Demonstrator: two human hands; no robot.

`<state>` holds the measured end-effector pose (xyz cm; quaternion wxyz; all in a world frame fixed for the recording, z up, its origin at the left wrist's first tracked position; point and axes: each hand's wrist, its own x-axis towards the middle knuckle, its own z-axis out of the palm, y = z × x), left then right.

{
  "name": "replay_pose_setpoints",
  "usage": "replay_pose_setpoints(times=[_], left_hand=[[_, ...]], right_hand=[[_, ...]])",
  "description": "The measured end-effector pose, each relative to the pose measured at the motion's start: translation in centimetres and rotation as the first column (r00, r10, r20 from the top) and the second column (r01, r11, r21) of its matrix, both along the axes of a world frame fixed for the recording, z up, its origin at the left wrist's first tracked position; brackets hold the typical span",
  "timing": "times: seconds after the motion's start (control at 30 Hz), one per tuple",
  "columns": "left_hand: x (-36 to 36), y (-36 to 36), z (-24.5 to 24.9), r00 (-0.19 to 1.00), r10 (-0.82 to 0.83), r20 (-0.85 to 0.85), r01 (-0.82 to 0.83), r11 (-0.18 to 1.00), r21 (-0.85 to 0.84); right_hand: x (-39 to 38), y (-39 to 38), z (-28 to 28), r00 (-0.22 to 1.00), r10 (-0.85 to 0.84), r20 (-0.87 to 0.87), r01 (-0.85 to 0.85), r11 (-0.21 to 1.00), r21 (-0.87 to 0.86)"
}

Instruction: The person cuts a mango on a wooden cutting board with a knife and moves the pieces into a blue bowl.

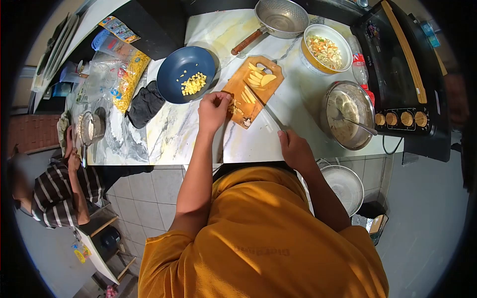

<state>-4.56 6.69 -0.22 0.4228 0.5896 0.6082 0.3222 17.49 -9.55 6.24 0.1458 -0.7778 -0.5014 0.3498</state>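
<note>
My right hand [296, 149] is closed round the handle of a knife [268, 109], whose blade reaches up and left over the wooden cutting board [272, 74]. Pale yellow slices [261, 78] lie at the board's far end, with cut sticks [248, 94] near its middle. At the board's left edge is my left hand [213, 111], its thumb and fingers pressed together; what they hold, if anything, is too small to tell. Small pieces [235, 106] lie beside these fingers. A dark blue pan [171, 64] left of the board holds small yellow cubes [194, 84].
Behind the board stands a metal pan [282, 19]. A bowl of chopped vegetables [324, 48], a metal bowl with a spoon [349, 115] and an oven [405, 74] are to the right. At left are a dark cloth [145, 104], a yellow bag [130, 79] and a seated person [59, 188].
</note>
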Motion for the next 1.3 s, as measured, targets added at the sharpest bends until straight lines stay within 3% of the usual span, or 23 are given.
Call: replay_pose_setpoints(times=[0.17,0.33,0.7,0.8,0.97,1.07,1.3], left_hand=[[-1.4,-1.5,1.7,0.991,0.048,-0.121,-0.044,0.998,0.037],[-1.7,-2.3,2.0,0.979,-0.037,-0.201,0.034,0.999,-0.018],[-1.1,-2.8,1.8,0.985,0.012,-0.174,-0.001,0.998,0.065],[-1.3,-2.6,1.7,0.986,0.009,-0.168,0.001,0.998,0.059],[-1.6,-2.5,1.9,0.988,-0.016,-0.153,0.025,0.998,0.056],[-1.7,-2.4,2.2,0.987,-0.034,-0.155,0.037,0.999,0.014],[-0.4,-1.2,2.5,0.987,-0.018,-0.160,0.033,0.995,0.092]], right_hand=[[-0.1,-0.1,-0.7,0.998,0.027,-0.055,-0.026,0.999,0.027],[-0.8,-0.3,-0.5,0.992,0.016,-0.125,-0.011,0.999,0.041],[-2.3,0.6,-0.8,0.988,0.042,-0.147,-0.030,0.996,0.082],[-2.7,0.9,-0.9,0.988,0.054,-0.141,-0.052,0.998,0.021],[-2.8,0.7,-1.2,0.997,0.061,-0.036,-0.056,0.991,0.120],[-2.3,0.5,-0.9,0.998,0.065,0.001,-0.065,0.995,0.078],[-0.8,-0.1,-1.4,0.999,-0.020,-0.045,0.027,0.988,0.154]])
